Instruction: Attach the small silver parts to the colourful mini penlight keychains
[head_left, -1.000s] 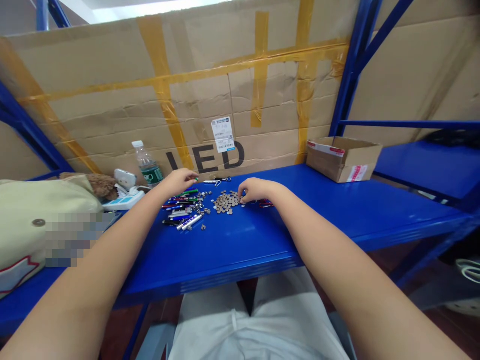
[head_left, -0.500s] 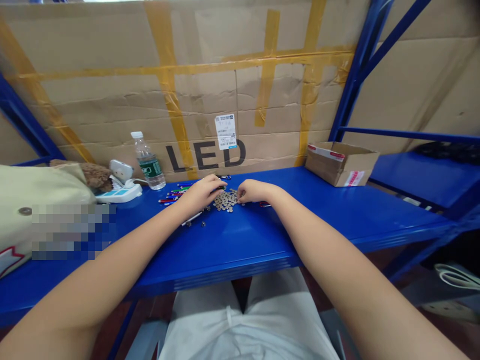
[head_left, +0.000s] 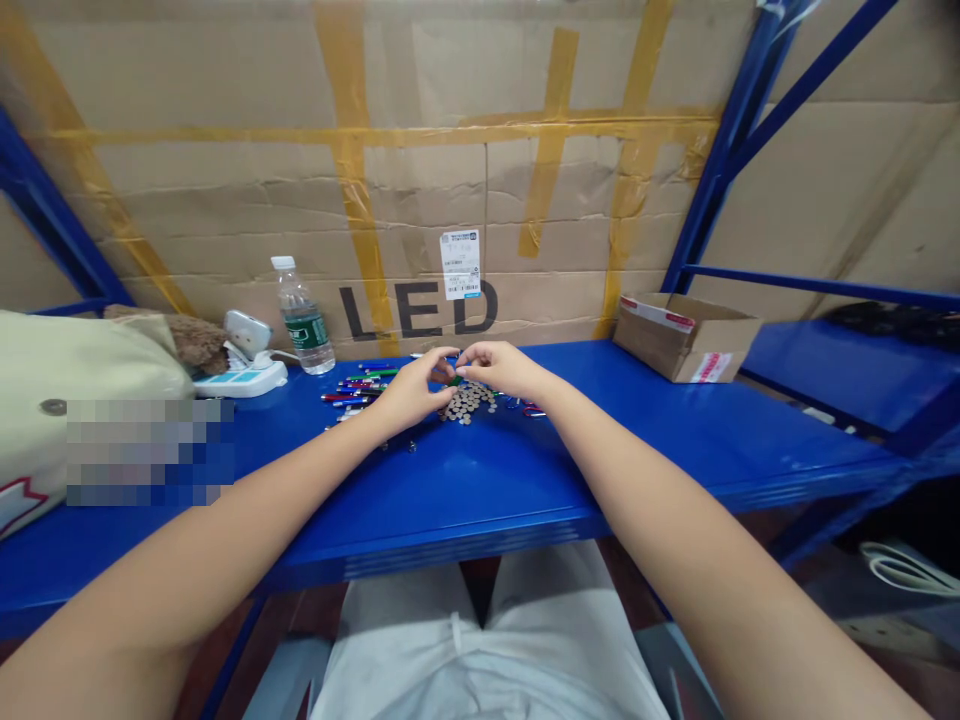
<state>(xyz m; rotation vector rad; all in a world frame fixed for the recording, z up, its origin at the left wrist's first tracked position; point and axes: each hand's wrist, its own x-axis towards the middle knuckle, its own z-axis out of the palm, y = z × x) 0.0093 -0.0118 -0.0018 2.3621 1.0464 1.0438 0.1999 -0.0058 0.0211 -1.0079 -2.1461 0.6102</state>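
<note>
Both my hands are raised just above a small heap of round metal button cells (head_left: 469, 402) on the blue shelf (head_left: 525, 470). My left hand (head_left: 415, 388) and my right hand (head_left: 496, 367) meet fingertip to fingertip, pinching a small green-tipped item (head_left: 453, 377) between them that is too small to name. To the left of the heap lies a scatter of small coloured pen-like sticks (head_left: 356, 386), red, green, blue and white. A few red ones (head_left: 531, 409) show past my right wrist.
A water bottle (head_left: 301, 316) and a white device (head_left: 241, 360) stand at the back left, beside a cream bag (head_left: 82, 395). An open cardboard box (head_left: 686, 335) sits at the right. A taped carton marked LED (head_left: 420, 200) walls the back. Blue rack posts (head_left: 731, 130) rise right.
My left hand moved from the coloured sticks to the heap, then both hands lifted and came together above it. The head camera tilted slightly, shifting the scene.
</note>
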